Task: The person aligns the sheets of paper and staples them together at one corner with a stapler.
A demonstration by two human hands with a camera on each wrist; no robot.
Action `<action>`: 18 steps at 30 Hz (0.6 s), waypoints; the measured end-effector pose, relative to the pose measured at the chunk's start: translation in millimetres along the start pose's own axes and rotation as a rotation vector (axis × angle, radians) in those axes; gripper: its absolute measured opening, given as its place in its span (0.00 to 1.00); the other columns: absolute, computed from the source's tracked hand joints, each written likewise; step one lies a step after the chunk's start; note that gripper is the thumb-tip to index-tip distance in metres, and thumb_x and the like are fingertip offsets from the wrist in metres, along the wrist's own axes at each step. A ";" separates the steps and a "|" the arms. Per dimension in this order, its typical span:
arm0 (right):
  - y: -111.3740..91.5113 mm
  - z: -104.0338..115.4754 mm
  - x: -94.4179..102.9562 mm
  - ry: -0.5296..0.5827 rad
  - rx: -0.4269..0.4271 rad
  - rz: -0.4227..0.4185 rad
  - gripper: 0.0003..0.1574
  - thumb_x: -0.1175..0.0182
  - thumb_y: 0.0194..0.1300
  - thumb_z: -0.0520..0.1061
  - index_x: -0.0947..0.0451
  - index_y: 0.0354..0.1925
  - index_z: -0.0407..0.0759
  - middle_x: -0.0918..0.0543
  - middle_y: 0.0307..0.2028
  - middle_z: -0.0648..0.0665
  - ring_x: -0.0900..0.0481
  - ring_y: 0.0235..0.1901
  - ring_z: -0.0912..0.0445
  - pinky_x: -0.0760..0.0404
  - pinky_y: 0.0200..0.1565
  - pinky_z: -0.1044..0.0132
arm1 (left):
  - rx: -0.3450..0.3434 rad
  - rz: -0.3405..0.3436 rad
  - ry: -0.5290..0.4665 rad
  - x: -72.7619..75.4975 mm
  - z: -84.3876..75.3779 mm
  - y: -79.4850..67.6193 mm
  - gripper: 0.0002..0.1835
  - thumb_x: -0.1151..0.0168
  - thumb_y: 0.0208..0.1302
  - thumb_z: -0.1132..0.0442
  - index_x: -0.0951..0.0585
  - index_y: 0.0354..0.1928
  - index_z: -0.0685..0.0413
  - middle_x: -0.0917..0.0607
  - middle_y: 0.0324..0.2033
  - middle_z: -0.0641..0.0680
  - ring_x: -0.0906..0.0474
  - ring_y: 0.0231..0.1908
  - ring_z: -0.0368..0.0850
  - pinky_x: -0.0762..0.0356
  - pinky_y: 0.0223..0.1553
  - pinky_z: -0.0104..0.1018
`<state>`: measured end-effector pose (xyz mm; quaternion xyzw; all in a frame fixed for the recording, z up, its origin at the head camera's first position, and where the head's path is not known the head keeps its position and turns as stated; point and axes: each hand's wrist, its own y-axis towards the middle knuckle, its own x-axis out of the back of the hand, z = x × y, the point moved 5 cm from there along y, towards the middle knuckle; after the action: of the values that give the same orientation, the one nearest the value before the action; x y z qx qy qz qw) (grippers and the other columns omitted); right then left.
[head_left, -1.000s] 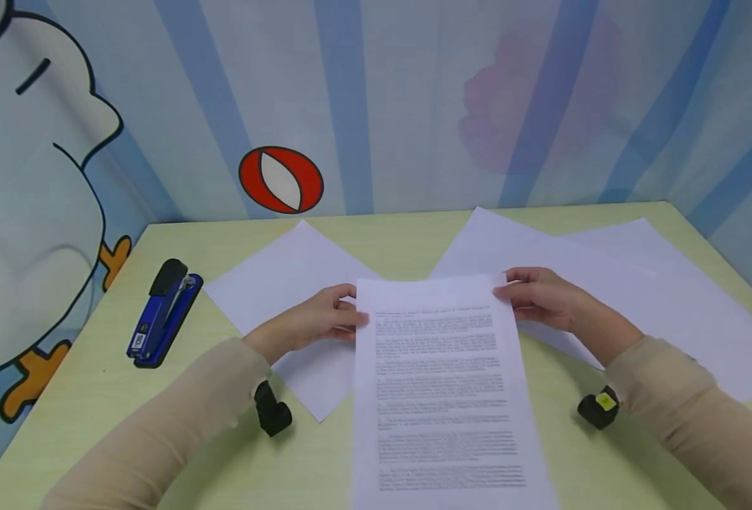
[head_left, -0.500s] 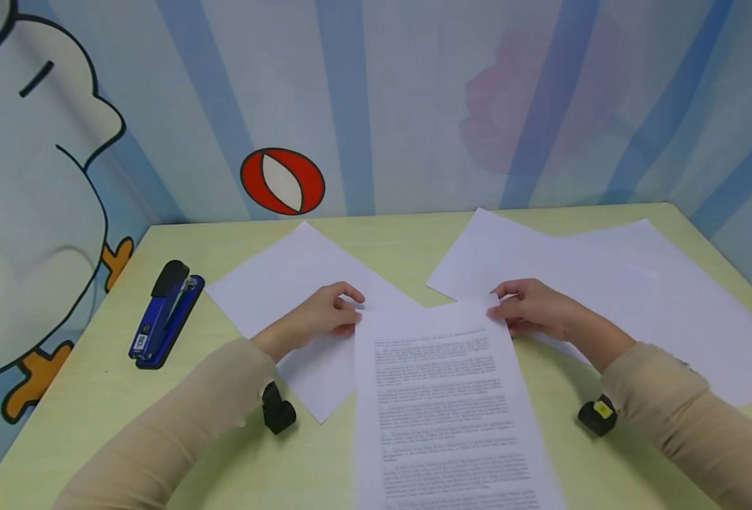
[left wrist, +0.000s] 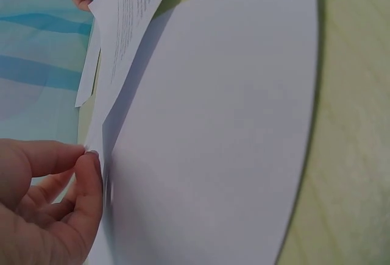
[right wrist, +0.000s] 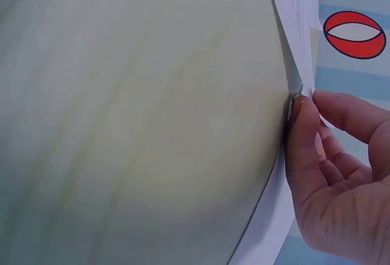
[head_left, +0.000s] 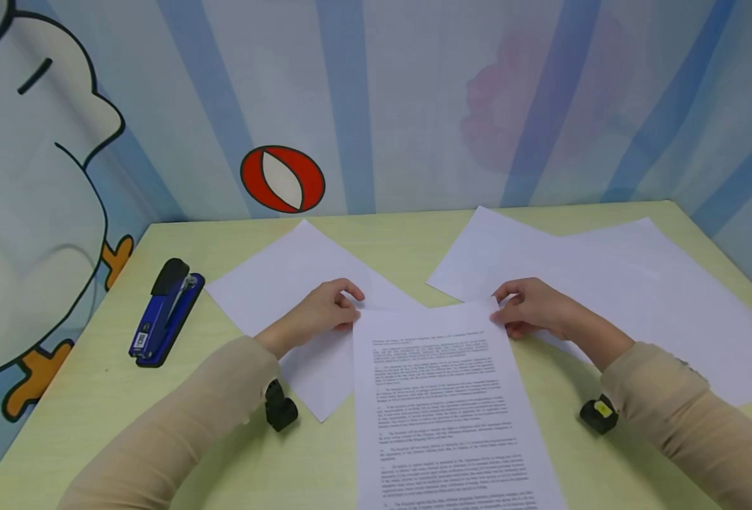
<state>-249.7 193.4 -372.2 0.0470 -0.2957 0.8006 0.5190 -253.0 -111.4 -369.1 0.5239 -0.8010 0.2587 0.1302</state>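
Note:
A sheet of paper (head_left: 442, 418) with dense printed text runs from the middle of the table toward the near edge in the head view. My left hand (head_left: 321, 312) pinches its far left corner between thumb and index finger. Its far right corner is pinched by my right hand (head_left: 538, 309). In the left wrist view the printed sheet (left wrist: 131, 30) stands raised at a slant over a blank white sheet. The right wrist view shows thumb and fingers of the right hand (right wrist: 335, 173) meeting on the sheet's corner (right wrist: 298, 39).
A blue and black stapler (head_left: 167, 312) lies at the table's left. One blank sheet (head_left: 299, 265) is under and behind my left hand; more blank sheets (head_left: 612, 297) overlap at the right. A striped wall (head_left: 408, 106) with cartoon prints borders the table (head_left: 236, 467).
Over the second, both hands have drawn the printed sheet's far edge a little toward me and lower, uncovering more of the blank sheets behind. In the last half second little has moved.

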 end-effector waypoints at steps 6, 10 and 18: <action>0.2 1.2 1.4 -0.065 0.025 -0.014 0.22 0.38 0.58 0.37 0.33 0.47 0.29 0.23 0.24 0.44 0.24 0.20 0.57 0.21 0.26 0.65 | 0.015 -0.012 0.026 2.4 -0.2 -1.0 0.12 0.43 0.62 0.69 0.27 0.48 0.58 0.25 0.29 0.56 0.28 0.27 0.45 0.29 0.32 0.31; -0.7 2.8 4.6 -0.123 0.053 -0.030 0.21 0.37 0.58 0.37 0.31 0.46 0.29 0.23 0.23 0.44 0.24 0.22 0.57 0.21 0.27 0.64 | 0.024 -0.025 0.053 6.5 4.4 0.8 0.12 0.42 0.61 0.69 0.26 0.48 0.59 0.25 0.28 0.55 0.29 0.26 0.45 0.29 0.31 0.31; -2.5 4.6 16.0 -0.177 0.080 -0.054 0.20 0.37 0.57 0.38 0.28 0.45 0.29 0.22 0.23 0.44 0.24 0.22 0.56 0.21 0.28 0.63 | 0.095 -0.063 0.062 32.0 13.2 -1.4 0.14 0.42 0.61 0.67 0.27 0.49 0.60 0.25 0.26 0.54 0.29 0.24 0.43 0.30 0.29 0.31</action>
<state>-255.9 204.6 -361.2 0.1462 -0.3068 0.7902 0.5100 -264.3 -143.8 -364.4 0.5460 -0.7666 0.3084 0.1383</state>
